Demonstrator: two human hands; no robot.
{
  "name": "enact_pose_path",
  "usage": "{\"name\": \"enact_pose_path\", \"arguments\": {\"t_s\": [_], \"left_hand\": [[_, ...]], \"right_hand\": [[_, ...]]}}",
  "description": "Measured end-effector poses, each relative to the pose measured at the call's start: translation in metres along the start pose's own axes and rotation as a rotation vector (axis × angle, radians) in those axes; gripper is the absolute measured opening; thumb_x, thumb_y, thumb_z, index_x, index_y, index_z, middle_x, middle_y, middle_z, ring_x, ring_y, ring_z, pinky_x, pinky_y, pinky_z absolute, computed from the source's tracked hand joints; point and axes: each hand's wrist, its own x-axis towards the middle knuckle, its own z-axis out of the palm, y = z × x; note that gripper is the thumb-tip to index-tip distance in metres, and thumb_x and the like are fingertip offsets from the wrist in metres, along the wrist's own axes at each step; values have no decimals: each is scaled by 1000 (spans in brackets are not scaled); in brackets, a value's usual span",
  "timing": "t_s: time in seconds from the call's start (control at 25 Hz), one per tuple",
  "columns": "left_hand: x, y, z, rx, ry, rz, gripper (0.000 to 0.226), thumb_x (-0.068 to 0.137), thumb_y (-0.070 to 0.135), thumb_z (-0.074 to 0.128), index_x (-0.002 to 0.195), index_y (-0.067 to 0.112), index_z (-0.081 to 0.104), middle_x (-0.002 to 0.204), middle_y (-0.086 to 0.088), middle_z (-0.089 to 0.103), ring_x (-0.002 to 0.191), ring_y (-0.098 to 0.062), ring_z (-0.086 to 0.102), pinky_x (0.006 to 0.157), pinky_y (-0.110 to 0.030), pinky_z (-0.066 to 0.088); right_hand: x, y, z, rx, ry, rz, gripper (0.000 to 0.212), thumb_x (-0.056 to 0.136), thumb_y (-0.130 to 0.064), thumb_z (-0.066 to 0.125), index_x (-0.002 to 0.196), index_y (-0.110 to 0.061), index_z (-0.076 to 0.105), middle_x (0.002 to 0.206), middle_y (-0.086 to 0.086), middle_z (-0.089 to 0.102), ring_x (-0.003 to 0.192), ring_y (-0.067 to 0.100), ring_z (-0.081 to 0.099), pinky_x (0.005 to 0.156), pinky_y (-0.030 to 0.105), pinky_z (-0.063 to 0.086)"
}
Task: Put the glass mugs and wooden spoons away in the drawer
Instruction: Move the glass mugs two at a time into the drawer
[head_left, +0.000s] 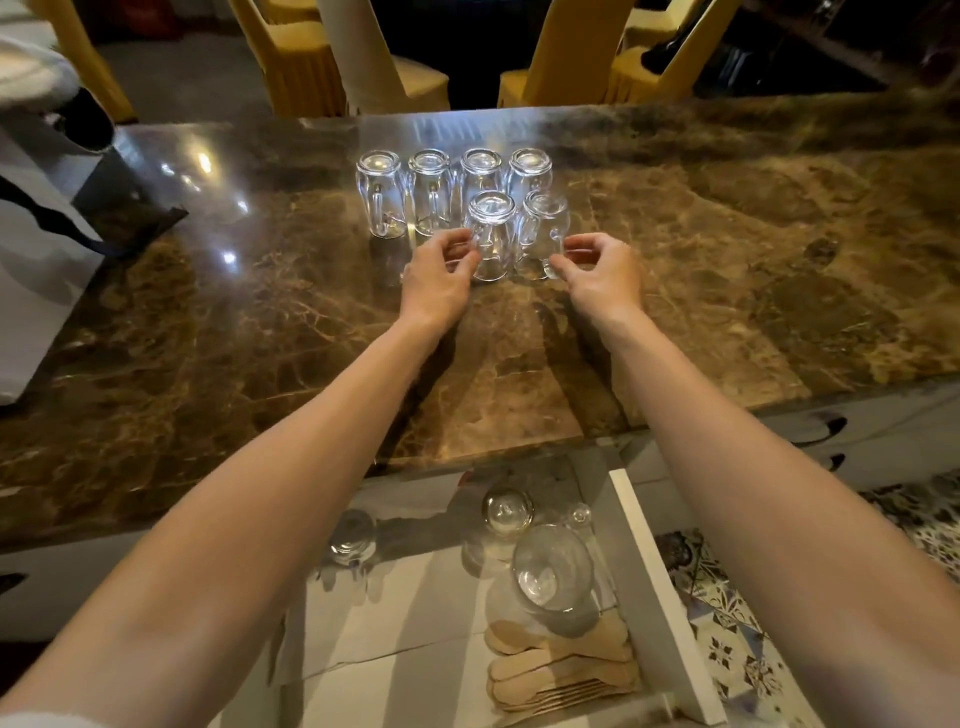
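Head view, single frame. Six glass mugs are standing upside down on the marble counter (727, 249), well clear of its near edge. Four are forming the back row (452, 182); two are sitting in front, at 6 o'clock of that row's right half.

- front-left mug (491, 239): the left hand (441, 270) is reaching in from 8 o'clock, fingers curled, thumb and forefinger closing on the mug's left side. The mug is resting on the counter.
- front-right mug (543, 236): the right hand (605, 267) is coming in from 4 o'clock, thumb and forefinger pinching at the mug's lower right edge. This mug is also sitting on the counter, just beside its neighbour.

Both forearms are stretching out bare across the counter.

At 6 o'clock of the mugs, below the counter edge, the drawer (662, 587) is standing open. Inside it, several clear glasses (550, 566) are lying toward its right side, and the wooden spoons (561, 667) are lying stacked at the near right corner, touching the nearest glass.

At 9 o'clock a white paper bag (36, 270) is sitting on the counter. At 12 o'clock, beyond the counter, yellow-covered chairs (561, 57) are standing. At 4 o'clock, patterned floor tiles (727, 603) are showing beside the drawer.
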Motion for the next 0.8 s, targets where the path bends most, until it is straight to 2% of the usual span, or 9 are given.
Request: {"name": "enact_pose_path", "arguments": {"t_s": [0.08,0.2,0.28,0.48,0.68,0.8], "left_hand": [[1,-1,3,65,45,43,32,90,17,60,121,10,59,112,-1,66,98,-4,59,79,-5,45],[-1,-4,4,146,49,120,29,88,18,62,116,10,63,106,2,66,93,-3,57,75,2,39],[-1,-5,3,121,50,125,27,87,18,63,113,11,64,103,3,66,94,-4,59,78,-1,41],[1,-6,3,106,11,83,24,85,17,66,108,10,65,104,-2,68,96,-8,63,88,-20,48],[-4,-6,3,58,25,73,24,83,14,67,107,8,66,102,5,65,90,-3,61,81,-12,49],[-8,-5,1,26,34,62,25,83,14,67,107,7,66,108,1,65,94,-7,64,86,-18,49]], "right_hand": [[3,1,1,-11,-24,13,24,85,-20,68,107,-12,65,105,3,69,95,14,62,91,34,51],[5,3,3,-24,-25,14,22,85,-20,68,105,-12,68,105,5,70,97,17,64,92,36,51],[6,4,6,-15,-7,23,20,85,-19,68,103,-12,68,104,5,70,98,18,64,92,38,51],[5,2,10,28,-38,64,16,86,-17,66,102,-12,67,103,6,69,98,21,63,91,42,51],[0,-1,9,55,-56,73,16,87,-16,65,101,-10,68,100,8,70,95,24,65,87,46,52],[-4,-2,8,69,-67,61,18,87,-16,65,103,-8,68,101,9,71,96,23,65,87,45,53]]}}
